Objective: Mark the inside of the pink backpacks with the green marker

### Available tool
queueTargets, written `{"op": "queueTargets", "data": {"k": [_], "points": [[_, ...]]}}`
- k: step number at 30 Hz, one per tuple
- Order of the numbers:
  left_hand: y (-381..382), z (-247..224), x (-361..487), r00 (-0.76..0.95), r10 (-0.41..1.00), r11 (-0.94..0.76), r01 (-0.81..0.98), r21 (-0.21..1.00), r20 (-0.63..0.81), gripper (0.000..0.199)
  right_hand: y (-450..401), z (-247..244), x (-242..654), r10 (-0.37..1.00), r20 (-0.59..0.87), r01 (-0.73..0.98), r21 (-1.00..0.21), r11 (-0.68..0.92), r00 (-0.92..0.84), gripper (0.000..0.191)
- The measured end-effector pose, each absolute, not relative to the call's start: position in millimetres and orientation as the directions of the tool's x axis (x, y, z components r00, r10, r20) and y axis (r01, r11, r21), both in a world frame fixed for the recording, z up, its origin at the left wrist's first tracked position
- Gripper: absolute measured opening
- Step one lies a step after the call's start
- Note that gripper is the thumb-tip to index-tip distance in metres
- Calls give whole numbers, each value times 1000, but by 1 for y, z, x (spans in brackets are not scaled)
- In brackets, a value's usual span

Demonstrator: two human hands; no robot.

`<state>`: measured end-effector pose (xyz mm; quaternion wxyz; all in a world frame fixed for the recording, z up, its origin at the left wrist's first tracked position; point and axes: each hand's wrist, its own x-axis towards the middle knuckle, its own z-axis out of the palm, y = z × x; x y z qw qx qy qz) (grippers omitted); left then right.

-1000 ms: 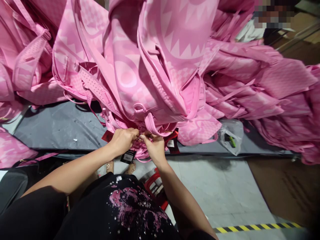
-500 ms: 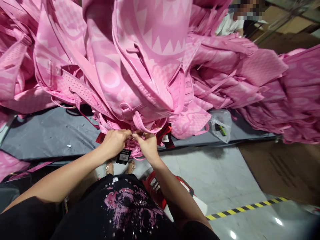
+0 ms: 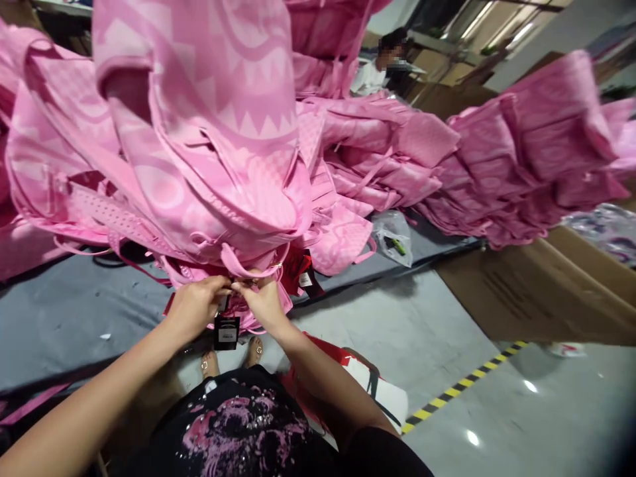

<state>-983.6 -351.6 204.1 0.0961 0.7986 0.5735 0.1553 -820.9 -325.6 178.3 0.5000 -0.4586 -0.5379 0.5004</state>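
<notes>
A large pink backpack (image 3: 199,152) with a jagged-teeth pattern leans over the near edge of the grey table. Just under its top loop, my left hand (image 3: 201,301) and my right hand (image 3: 261,301) meet with fingertips pinched close together. What they pinch is too small to make out. A black tag (image 3: 226,332) with a pale label hangs below my left hand. To the right of my right hand hang a red piece (image 3: 295,265) and another black tag (image 3: 311,283).
More pink bags (image 3: 387,146) are heaped along the grey table (image 3: 59,318). A clear plastic bag (image 3: 393,238) lies near its edge. A cardboard box (image 3: 517,285) and yellow-black tape (image 3: 464,384) are on the right. A person (image 3: 375,69) is beyond the heap.
The view has turned to the right, so the bags and both hands appear farther left. My fingers remain close together under the backpack.
</notes>
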Motion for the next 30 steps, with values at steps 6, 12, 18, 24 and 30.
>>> {"op": "queueTargets", "data": {"k": [6,12,18,24,30], "points": [[-349,208,-983,300,926,-351,908,228,231,20,-323,178,-816,993,69,-89,-994,60,-92,27],[-349,206,-983,386,859,-459,872,169,337,29,-322,173,-814,991,40,-172,-985,18,-125,31],[-354,207,-977,411,841,-476,871,122,352,32,-321,175,-810,988,6,-221,-975,-29,-157,31],[-356,206,-974,302,873,-353,933,69,384,24,-317,177,-804,982,-6,-232,-971,-51,-191,26],[-359,207,-967,369,837,-404,915,3,404,28,-313,178,-802,970,50,-171,-985,8,-239,9]]}}
